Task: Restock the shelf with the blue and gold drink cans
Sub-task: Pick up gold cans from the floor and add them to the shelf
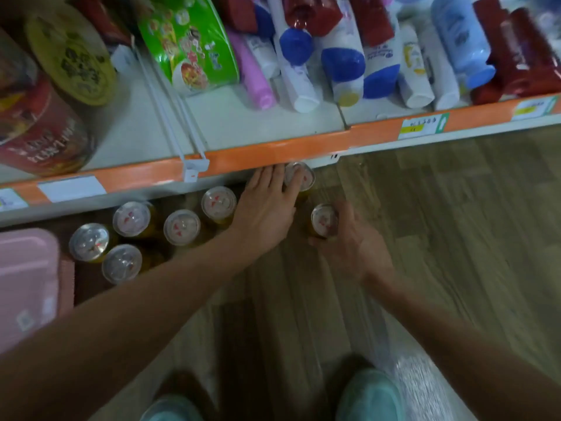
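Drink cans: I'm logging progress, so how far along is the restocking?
Done: five cans stand grouped below the orange shelf edge. In hand: the left hand touches a sixth can at that edge; the right hand grips a seventh can. Left: seating these two; no further stock is visible.

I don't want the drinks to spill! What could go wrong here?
The left hand only rests straight fingers on the far can, so it might tip. That can stands under the orange shelf edge, so lifting it could bump it. The right hand grips the near can beside it; they could clink.
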`<state>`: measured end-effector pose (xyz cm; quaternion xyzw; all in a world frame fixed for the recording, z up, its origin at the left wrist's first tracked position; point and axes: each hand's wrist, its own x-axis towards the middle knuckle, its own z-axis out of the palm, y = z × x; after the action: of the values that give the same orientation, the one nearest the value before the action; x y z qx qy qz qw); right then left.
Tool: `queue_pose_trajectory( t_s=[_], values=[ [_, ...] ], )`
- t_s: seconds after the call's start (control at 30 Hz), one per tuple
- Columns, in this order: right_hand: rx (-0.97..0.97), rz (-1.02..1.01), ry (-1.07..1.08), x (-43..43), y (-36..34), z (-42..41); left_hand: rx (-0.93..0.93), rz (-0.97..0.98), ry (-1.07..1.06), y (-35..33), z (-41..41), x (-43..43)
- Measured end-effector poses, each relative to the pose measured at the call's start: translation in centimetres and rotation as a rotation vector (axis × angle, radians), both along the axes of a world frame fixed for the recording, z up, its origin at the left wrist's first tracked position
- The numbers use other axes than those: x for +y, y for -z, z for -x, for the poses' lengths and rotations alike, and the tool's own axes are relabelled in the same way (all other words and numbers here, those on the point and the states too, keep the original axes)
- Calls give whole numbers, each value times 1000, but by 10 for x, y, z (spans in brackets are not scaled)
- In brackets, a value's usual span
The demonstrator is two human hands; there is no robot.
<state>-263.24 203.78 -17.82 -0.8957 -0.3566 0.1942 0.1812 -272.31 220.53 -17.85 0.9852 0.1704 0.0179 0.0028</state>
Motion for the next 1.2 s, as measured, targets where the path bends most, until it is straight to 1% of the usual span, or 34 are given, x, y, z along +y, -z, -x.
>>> queue_pose_trajectory(
  t_s=[0.07, 0.13, 0.23, 0.33, 0.53, 0.6, 0.67, 0.73, 0.8, 0.93, 1.03, 1.1, 1.2],
  values=[
    [10, 10, 20, -5, -2, -5, 57, -6, -27, 2, -8, -2],
    [-1, -5, 21, -9, 0, -8, 62, -14, -41, 6, -18, -5],
    [21, 3, 47, -14, 7, -9, 31, -19, -77, 8, -24, -9],
    [64, -39, 51, -17, 13, -9, -17, 19, -84, 5, -23, -6],
    [120, -56, 66, -16, 11, -12, -34, 118, 33, -5, -16, -10],
    [163, -98, 103, -19, 6, -13, -49, 175, 108, -10, -10, -12],
    [245, -170, 174, -23, -2, -13, -83, 237, 159, -18, -2, -15],
    [318, -233, 194, -27, -11, -15, -122, 327, 164, -26, 9, -19],
    [374, -303, 167, -31, -22, -17, -163, 470, 131, -32, 20, -19],
    [577, -462, 110, -33, -39, -18, -267, 844, -22, -47, 42, -17],
    [700, -513, 93, -27, -51, -13, -335, 1102, -189, -55, 54, -18],
    [755, -525, 106, -23, -57, -9, -409, 1239, -301, -57, 61, -18],
    [819, -560, 113, -19, -63, -1, -524, 1425, -376, -62, 70, -20]
  ],
)
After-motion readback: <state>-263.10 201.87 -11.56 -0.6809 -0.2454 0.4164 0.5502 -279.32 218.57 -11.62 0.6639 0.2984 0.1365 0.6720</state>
